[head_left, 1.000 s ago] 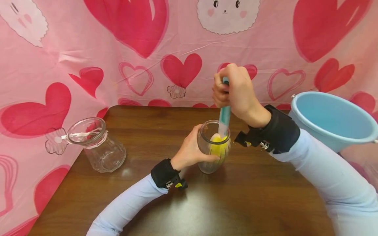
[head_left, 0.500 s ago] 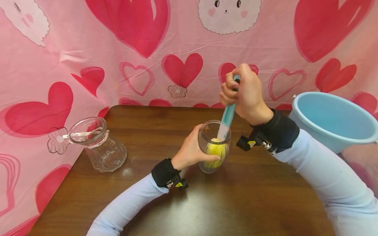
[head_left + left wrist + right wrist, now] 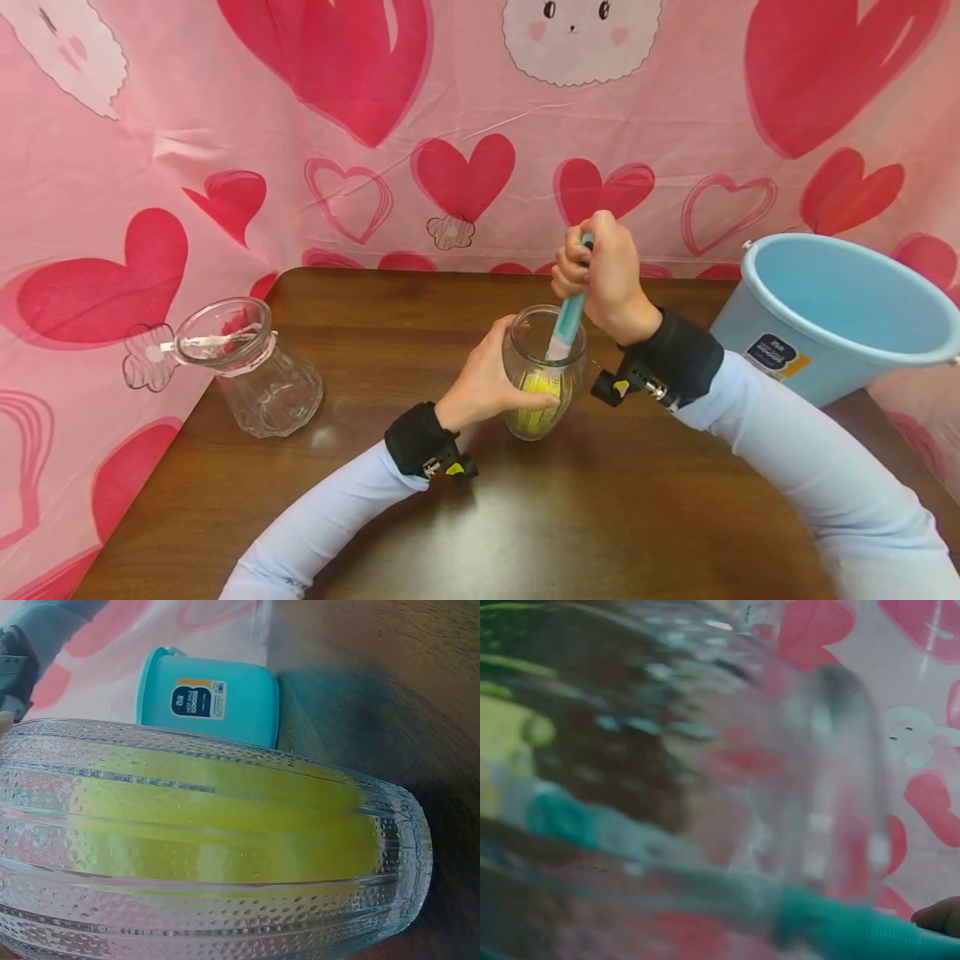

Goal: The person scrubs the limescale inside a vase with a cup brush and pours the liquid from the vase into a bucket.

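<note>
My left hand [image 3: 480,379] grips a clear ribbed glass vase [image 3: 525,423] from its left side, thumb across the front. The vase stands upright on the table. My right hand [image 3: 609,279], above and right of the rim, is curled in a fist round the teal handle [image 3: 570,321] of a bottle brush. The handle slants down through the vase's mouth. Through the textured glass in the left wrist view, the brush's yellow sponge head [image 3: 225,840] fills much of the lower vase. The right wrist view is blurred; the brush handle [image 3: 855,930] crosses the glass rim there.
On the left of the brown wooden table [image 3: 360,517] stands a second glass vase [image 3: 273,392] with a ribbon and a flower-shaped tag at its neck. A light blue bucket [image 3: 810,333] with a label is at the right. A pink heart-print cloth [image 3: 345,100] hangs behind.
My right hand first shifts right, tilting the handle, then comes down, and the sponge head sinks deeper into the vase. The lowered right arm uncovers the bucket's label. My left hand keeps its hold.
</note>
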A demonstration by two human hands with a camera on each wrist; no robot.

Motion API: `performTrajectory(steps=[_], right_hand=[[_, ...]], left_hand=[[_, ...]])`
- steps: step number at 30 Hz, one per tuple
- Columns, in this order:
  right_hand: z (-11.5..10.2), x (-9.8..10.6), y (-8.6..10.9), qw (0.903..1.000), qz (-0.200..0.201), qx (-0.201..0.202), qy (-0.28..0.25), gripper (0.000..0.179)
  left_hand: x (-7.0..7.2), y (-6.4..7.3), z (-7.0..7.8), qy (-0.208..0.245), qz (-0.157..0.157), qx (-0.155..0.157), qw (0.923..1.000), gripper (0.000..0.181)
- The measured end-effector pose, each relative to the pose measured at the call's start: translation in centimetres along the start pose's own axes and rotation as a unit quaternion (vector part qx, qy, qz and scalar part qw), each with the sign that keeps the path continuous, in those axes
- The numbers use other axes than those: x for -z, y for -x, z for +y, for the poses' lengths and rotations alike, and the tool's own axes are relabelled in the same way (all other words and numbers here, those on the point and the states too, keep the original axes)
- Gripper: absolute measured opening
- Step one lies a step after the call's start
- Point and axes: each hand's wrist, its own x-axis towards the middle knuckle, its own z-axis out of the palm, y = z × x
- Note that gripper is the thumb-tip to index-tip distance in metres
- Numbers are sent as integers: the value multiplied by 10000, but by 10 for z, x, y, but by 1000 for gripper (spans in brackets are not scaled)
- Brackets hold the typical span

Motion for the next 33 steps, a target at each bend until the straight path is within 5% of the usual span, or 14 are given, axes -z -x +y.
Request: performTrajectory(steps=[11, 26, 33], right_hand=[[11, 3, 5, 9993, 361, 60, -69, 35], [-35, 2, 8, 9946, 627, 89, -820, 34], [-57, 7, 9, 9815, 985, 109, -1641, 38]], left_hand=[[1, 1, 1, 71, -55, 4, 10000, 97], [2, 5, 2, 151, -65, 31, 9999, 98], [3, 5, 3, 136, -60, -4, 9999, 96]])
